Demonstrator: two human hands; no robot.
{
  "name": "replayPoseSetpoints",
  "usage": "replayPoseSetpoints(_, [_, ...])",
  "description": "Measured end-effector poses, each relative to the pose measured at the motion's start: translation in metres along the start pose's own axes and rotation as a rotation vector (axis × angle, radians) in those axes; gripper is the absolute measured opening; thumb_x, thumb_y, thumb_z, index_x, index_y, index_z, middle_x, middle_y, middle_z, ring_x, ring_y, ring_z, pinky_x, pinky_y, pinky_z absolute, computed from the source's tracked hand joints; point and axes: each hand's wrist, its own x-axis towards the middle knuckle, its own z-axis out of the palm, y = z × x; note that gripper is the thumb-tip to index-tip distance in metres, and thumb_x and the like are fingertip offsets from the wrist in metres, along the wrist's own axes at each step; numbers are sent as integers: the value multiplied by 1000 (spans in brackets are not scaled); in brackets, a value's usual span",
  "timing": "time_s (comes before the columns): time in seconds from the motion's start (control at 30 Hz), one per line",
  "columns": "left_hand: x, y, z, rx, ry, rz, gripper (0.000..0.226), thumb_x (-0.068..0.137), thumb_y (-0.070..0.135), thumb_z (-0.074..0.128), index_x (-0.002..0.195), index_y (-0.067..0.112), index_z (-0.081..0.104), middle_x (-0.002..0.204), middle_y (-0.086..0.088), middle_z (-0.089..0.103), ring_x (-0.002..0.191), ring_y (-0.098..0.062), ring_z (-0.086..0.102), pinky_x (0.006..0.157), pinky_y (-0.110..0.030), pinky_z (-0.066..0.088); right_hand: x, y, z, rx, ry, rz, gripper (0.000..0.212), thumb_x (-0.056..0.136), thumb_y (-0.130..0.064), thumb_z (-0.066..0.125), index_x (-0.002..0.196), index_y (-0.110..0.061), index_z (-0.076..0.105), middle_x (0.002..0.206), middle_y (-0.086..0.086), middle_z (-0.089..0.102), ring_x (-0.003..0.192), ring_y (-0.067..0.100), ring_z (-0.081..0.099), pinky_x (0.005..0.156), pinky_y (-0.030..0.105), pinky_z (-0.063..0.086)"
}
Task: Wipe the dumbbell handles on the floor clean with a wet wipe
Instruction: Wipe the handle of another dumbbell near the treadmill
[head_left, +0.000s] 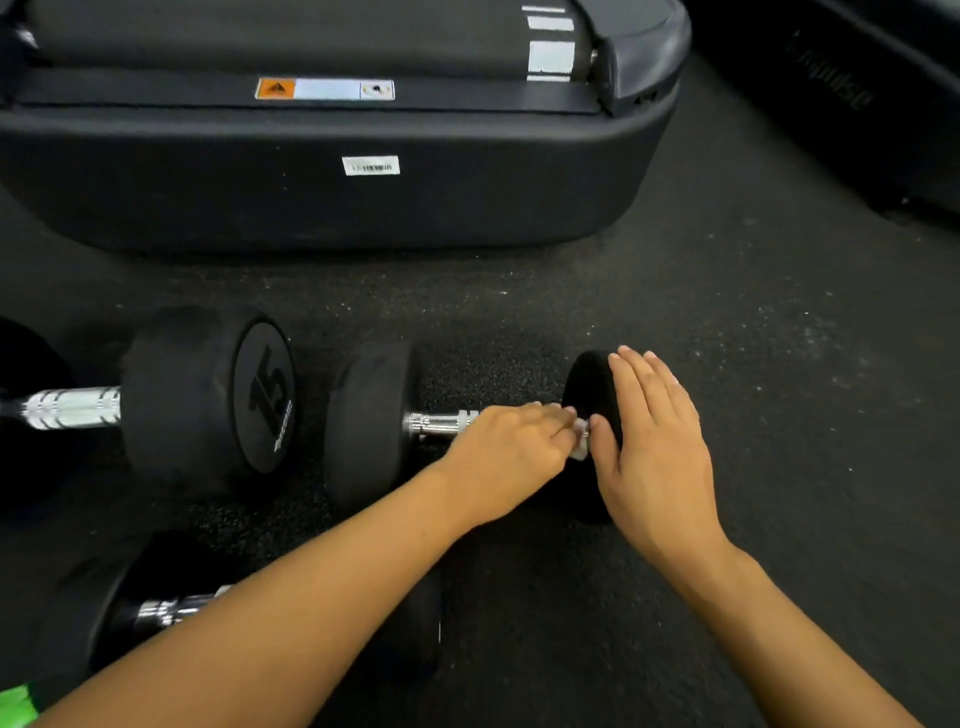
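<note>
In the head view, the left hand (511, 454) is closing its fingers around the chrome handle (441, 422) of the middle dumbbell (369, 423), and it is pressing a small white wet wipe (579, 441) against the bar. Only a little corner of the wipe is showing, just past the fingertips, at the end of the handle where it is meeting the right weight head (589, 384). The bare part of the handle is running away from the grip to the left, toward the other head of this dumbbell.

The right hand (654, 447) is lying just beside this grip, on its right. Its fingers are straight and together, resting flat over the right weight head, and its thumb is almost touching the wipe. It is not gripping anything.

Further left from the grip, a bigger dumbbell (208, 395) marked 15 is lying on the dark rubber floor (753, 338). Under the left forearm, nearer to the person, a third dumbbell (156, 608) is lying, partly hidden. Beyond the grip, the black base of a treadmill (332, 171) is standing.
</note>
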Motion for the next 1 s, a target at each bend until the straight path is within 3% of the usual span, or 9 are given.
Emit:
replayPoseSetpoints(0.07, [-9,-5,-3,49,31,51,33,78,6,45,98,1,71,100,-13,71,92,-22,68,79,-31,56,-1,1,1,-8,0,-4,53,88,-25,41,135,-2,39,142,12,41,135,25,28,111,34,19])
replayPoseSetpoints(0.17, [1,1,0,57,-22,8,33,79,9,42,91,0,71,95,-14,71,86,-24,70,74,-32,57,1,0,1,-27,7,-4,54,88,-29,34,134,-1,40,140,13,42,134,27,30,111,36,21])
replayPoseSetpoints(0.37, [-7,0,-1,80,62,19,24,72,3,59,93,0,71,97,-15,71,89,-24,69,77,-32,56,0,1,-1,-18,4,-18,52,87,-22,44,134,-1,40,141,14,42,134,28,30,110,36,22])
replayPoseSetpoints(0.47, [0,5,4,51,34,-41,24,65,1,79,86,-1,70,89,-16,71,79,-27,70,65,-35,58,0,0,1,-18,4,-7,52,87,-22,43,135,-1,40,141,14,41,134,28,30,111,38,23])
replayPoseSetpoints(0.53, [10,6,2,3,-41,-126,21,70,8,79,87,2,68,85,-13,71,73,-28,69,56,-36,56,2,0,1,-17,13,3,51,87,-22,42,134,-1,40,140,14,42,134,29,31,111,39,24])
replayPoseSetpoints(0.6, [20,4,-8,-78,-202,-296,14,87,18,61,96,8,66,91,-11,69,82,-31,66,66,-40,53,3,-1,1,-19,21,3,52,87,-23,40,133,0,41,139,14,44,133,30,33,110,40,25])
replayPoseSetpoints(0.67, [31,-3,-15,-153,-356,-491,25,96,28,45,97,14,66,93,-12,67,87,-33,62,75,-41,49,2,-1,2,-27,24,2,53,87,-26,36,133,-1,41,139,14,44,132,29,33,110,40,25])
replayPoseSetpoints(0.77, [41,-10,-21,-310,-468,-632,29,96,33,45,92,18,69,88,-12,65,85,-30,61,77,-39,49,1,1,2,-37,23,-13,53,88,-27,34,134,-1,40,140,14,43,133,28,32,111,39,23])
replayPoseSetpoints(1.0, [27,10,-21,-87,-336,-467,20,94,29,47,100,18,62,99,-4,67,92,-28,61,75,-40,47,1,1,1,-17,14,-17,54,87,-28,33,134,-1,40,140,14,43,133,28,32,111,38,23])
